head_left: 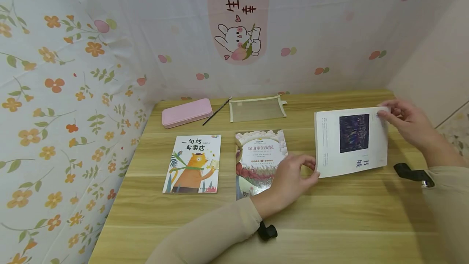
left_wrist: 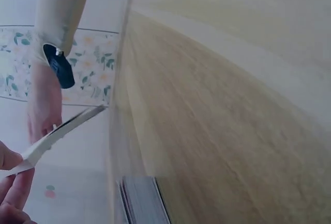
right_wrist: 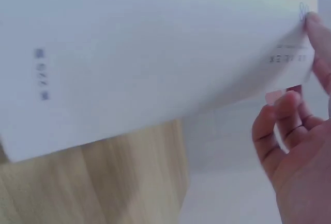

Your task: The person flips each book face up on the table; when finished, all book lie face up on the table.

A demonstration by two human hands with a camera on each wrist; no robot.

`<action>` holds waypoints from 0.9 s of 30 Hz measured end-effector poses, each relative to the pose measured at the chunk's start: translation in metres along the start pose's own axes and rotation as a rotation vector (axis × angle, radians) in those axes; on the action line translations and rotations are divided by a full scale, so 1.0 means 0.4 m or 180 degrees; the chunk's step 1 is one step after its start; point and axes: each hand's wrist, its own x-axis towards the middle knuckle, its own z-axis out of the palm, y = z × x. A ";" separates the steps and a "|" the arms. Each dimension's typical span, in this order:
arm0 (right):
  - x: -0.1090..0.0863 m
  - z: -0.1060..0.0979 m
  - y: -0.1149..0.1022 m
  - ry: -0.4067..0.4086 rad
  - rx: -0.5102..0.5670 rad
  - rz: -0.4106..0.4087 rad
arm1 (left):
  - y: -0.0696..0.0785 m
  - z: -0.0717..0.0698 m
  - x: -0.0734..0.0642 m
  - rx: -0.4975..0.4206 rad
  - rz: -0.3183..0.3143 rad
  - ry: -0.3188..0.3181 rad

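Note:
A white magazine (head_left: 351,158) with a dark square picture on its cover is raised at a tilt above the right part of the table. My left hand (head_left: 293,176) pinches its lower left corner between thumb and fingers, which shows in the left wrist view too. At the top right corner, my right hand (head_left: 410,123) pinches the magazine; in the right wrist view the white page (right_wrist: 155,53) bends near the thumb. Under and beside my left forearm lies a pink-and-white book (head_left: 256,154), partly covered by the hand.
Left of that book lies another with an orange cat (head_left: 192,164). Behind them are a pink pencil case (head_left: 187,112), a dark pencil (head_left: 217,111) and a mesh zip pouch (head_left: 257,110). Printed cloth (head_left: 176,52) hangs at the table's back and left.

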 end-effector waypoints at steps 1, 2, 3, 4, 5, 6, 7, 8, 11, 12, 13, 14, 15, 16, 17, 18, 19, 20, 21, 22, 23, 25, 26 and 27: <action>0.001 0.000 0.003 -0.0058 -0.0111 0.0047 | 0.001 -0.001 0.000 -0.0067 -0.0019 0.0013; 0.003 0.002 0.007 -0.0121 -0.0191 0.0089 | 0.002 -0.002 0.000 -0.0145 -0.0044 0.0018; 0.006 0.004 0.010 -0.0192 -0.0267 0.0117 | 0.003 -0.003 0.000 -0.0214 -0.0076 0.0020; 0.009 0.007 0.014 -0.0264 -0.0322 0.0120 | 0.003 -0.004 0.000 -0.0263 -0.0107 0.0018; 0.013 0.011 0.018 -0.0338 -0.0350 0.0120 | 0.003 -0.005 0.000 -0.0294 -0.0135 0.0012; 0.016 0.016 0.021 -0.0405 -0.0415 0.0156 | 0.003 -0.006 0.000 -0.0311 -0.0150 0.0001; 0.019 0.021 0.024 -0.0466 -0.0454 0.0161 | 0.002 -0.006 0.000 -0.0313 -0.0172 -0.0021; 0.023 0.027 0.028 -0.0528 -0.0497 0.0150 | 0.001 -0.005 -0.001 -0.0300 -0.0188 -0.0055; 0.029 0.046 0.036 -0.0691 -0.0596 0.0125 | -0.004 -0.002 -0.003 -0.0146 -0.0275 -0.0244; 0.030 0.053 0.039 -0.0752 -0.0651 0.0138 | -0.006 -0.001 -0.003 -0.0089 -0.0319 -0.0331; 0.031 0.060 0.041 -0.0815 -0.0687 0.0126 | -0.008 0.001 -0.003 -0.0029 -0.0369 -0.0421; 0.032 0.068 0.043 -0.0892 -0.0712 0.0141 | -0.010 0.003 -0.003 0.0014 -0.0416 -0.0509; 0.031 0.075 0.044 -0.0983 -0.0699 0.0176 | -0.012 0.004 -0.003 0.0054 -0.0459 -0.0596; 0.030 0.084 0.045 -0.1056 -0.0703 0.0207 | -0.015 0.005 -0.002 0.0086 -0.0495 -0.0675; 0.029 0.091 0.046 -0.1139 -0.0705 0.0241 | -0.016 0.006 -0.002 0.0127 -0.0514 -0.0750; 0.028 0.099 0.048 -0.1201 -0.0701 0.0261 | -0.017 0.008 -0.002 0.0149 -0.0533 -0.0822; 0.027 0.106 0.048 -0.1269 -0.0692 0.0285 | -0.017 0.008 -0.002 0.0181 -0.0548 -0.0886; 0.025 0.113 0.050 -0.1326 -0.0677 0.0304 | -0.017 0.009 -0.003 0.0220 -0.0553 -0.0949; 0.025 0.119 0.052 -0.1369 -0.0666 0.0300 | -0.017 0.011 -0.003 0.0290 -0.0558 -0.1016; 0.024 0.125 0.054 -0.1395 -0.0673 0.0287 | -0.016 0.012 -0.005 0.0369 -0.0561 -0.1077; 0.024 0.130 0.057 -0.1428 -0.0682 0.0273 | -0.014 0.014 -0.006 0.0461 -0.0571 -0.1147; 0.026 0.140 0.060 -0.1485 -0.0658 0.0231 | -0.011 0.018 -0.009 0.0690 -0.0598 -0.1267; 0.027 0.143 0.061 -0.1508 -0.0634 0.0228 | -0.010 0.020 -0.009 0.0799 -0.0605 -0.1321; 0.028 0.145 0.063 -0.1528 -0.0599 0.0215 | -0.008 0.021 -0.009 0.0910 -0.0607 -0.1374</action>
